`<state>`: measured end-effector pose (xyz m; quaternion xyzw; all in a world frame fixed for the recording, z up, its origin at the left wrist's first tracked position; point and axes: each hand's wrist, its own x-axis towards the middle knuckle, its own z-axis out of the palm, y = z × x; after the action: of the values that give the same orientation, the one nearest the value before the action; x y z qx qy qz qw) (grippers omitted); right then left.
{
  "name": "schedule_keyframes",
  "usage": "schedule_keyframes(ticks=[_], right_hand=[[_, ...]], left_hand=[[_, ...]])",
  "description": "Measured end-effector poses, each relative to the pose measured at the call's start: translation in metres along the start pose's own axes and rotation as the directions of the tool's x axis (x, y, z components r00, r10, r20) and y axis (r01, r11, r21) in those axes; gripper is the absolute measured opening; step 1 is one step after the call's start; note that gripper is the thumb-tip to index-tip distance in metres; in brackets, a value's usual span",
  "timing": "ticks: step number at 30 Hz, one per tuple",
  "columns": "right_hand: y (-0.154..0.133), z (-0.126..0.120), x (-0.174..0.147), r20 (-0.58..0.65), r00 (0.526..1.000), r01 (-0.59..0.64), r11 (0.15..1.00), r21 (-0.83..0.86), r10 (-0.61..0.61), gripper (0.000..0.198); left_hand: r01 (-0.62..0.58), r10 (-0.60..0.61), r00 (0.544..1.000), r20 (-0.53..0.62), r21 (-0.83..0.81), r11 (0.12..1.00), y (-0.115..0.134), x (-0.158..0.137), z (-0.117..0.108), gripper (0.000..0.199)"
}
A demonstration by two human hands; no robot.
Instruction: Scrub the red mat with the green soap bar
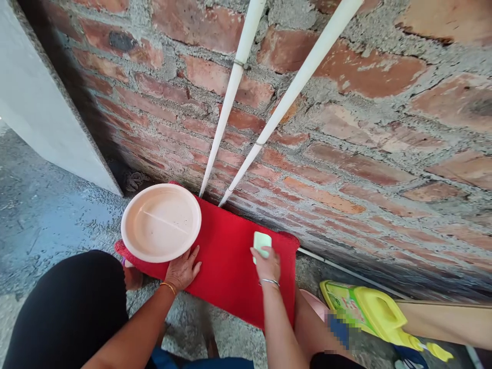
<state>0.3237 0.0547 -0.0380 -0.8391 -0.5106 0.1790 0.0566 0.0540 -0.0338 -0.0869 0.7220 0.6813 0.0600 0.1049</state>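
Right of centre in the lower half of the frame, we see the right hand (266,264) closed around a pale green block (262,241), which sticks out beyond the fingers toward the top of the frame, above the red cloth (230,246). Left of it, we find the left hand (183,270) resting on that cloth with fingers spread, well apart from the block and right at the lower-right rim of the pale pink basin (154,225); whether it touches the rim, we cannot tell.
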Motion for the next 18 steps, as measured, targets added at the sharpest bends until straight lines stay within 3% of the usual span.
schedule_keyframes(ticks=[3,6,9,11,13,16,18], right_hand=[[-0.066,0.026,-0.012,0.041,0.981,0.185,0.978,0.093,-0.190,0.037],[-0.125,0.042,-0.019,0.093,0.905,0.409,0.910,0.070,-0.414,0.031],[-0.147,0.043,-0.010,0.148,0.851,0.510,0.860,-0.011,-0.503,0.031],[-0.135,0.035,0.005,0.159,0.862,0.494,0.868,-0.051,-0.481,0.032],[-0.103,0.020,0.023,0.136,0.909,0.405,0.911,-0.075,-0.393,0.033],[-0.029,-0.011,0.044,0.063,0.987,0.155,0.984,-0.090,-0.150,0.037],[0.025,-0.031,0.047,-0.002,0.999,-0.042,0.994,-0.096,0.041,0.040]], left_hand=[[-0.004,0.004,1.000,0.026,0.007,1.000,0.000,0.001,0.000,0.053],[-0.009,0.009,0.999,0.038,0.010,1.000,0.000,0.001,0.001,0.053],[0.001,-0.002,1.000,0.027,0.016,1.000,-0.001,0.001,0.003,0.053],[-0.003,0.003,1.000,0.020,0.021,1.000,-0.001,0.001,0.005,0.053],[-0.013,0.012,1.000,0.009,0.028,1.000,-0.002,0.001,0.005,0.053],[-0.019,0.019,1.000,-0.006,0.042,0.999,-0.001,0.002,0.003,0.053],[-0.024,0.025,1.000,-0.017,0.046,0.999,-0.001,0.002,0.001,0.052]])
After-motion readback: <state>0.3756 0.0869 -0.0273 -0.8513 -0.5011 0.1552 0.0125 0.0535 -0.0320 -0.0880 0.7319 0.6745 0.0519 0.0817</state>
